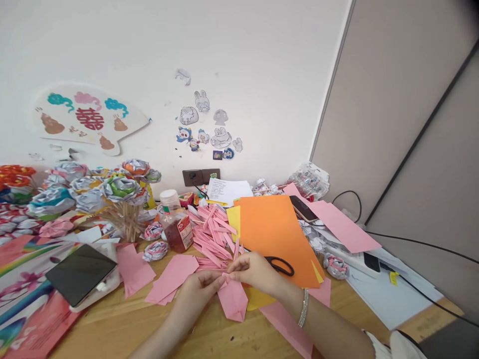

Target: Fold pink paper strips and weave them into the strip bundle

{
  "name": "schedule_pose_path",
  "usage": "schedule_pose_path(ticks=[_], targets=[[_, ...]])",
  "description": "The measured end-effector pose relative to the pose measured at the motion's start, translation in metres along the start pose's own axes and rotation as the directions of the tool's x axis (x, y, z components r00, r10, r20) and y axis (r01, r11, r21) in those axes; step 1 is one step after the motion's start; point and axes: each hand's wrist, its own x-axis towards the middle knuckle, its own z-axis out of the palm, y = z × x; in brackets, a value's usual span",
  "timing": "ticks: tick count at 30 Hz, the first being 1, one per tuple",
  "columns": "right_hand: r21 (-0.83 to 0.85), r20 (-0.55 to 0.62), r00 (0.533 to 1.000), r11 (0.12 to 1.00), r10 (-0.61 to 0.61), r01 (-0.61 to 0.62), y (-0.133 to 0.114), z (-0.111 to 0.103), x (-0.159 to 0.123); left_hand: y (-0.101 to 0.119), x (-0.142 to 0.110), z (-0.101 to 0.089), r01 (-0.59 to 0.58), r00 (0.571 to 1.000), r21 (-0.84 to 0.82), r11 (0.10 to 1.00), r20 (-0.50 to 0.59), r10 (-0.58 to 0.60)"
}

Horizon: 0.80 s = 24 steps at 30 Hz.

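A partly folded piece of pink paper (233, 300) is pinched at its top edge by both hands, its lower end pointing toward me. My left hand (200, 291) grips it from the left with thumb and fingers. From the right, my right hand (251, 271) holds the same edge, fingertips close to the left ones; a sparkling bracelet circles that wrist. Just beyond the hands lies a heap of folded pink paper strips (213, 234). Black-handled scissors (281, 266) rest on orange paper (275, 229), partly hidden by my right hand.
Pink sheets (174, 279) lie to the left, beside a dark tablet (81, 274). A jar of red liquid (177, 232) and paper flowers on sticks (121, 192) stand behind. On the right are more pink paper (346, 227), a power strip (354, 257) and cables.
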Motion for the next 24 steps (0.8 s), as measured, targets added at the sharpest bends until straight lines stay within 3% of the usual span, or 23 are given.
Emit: schedule_pose_path(ticks=[10,24], targets=[[0.013,-0.001,1.000,1.000,0.013,-0.013,-0.001,0.003,-0.001,0.005,-0.004,0.002,-0.064,0.995,0.150,0.987,-0.070,0.075],[-0.247,-0.035,0.989,0.961,-0.141,0.128,0.008,0.010,-0.001,0.006,-0.005,0.005,-0.169,0.985,0.193,0.967,-0.015,0.175]])
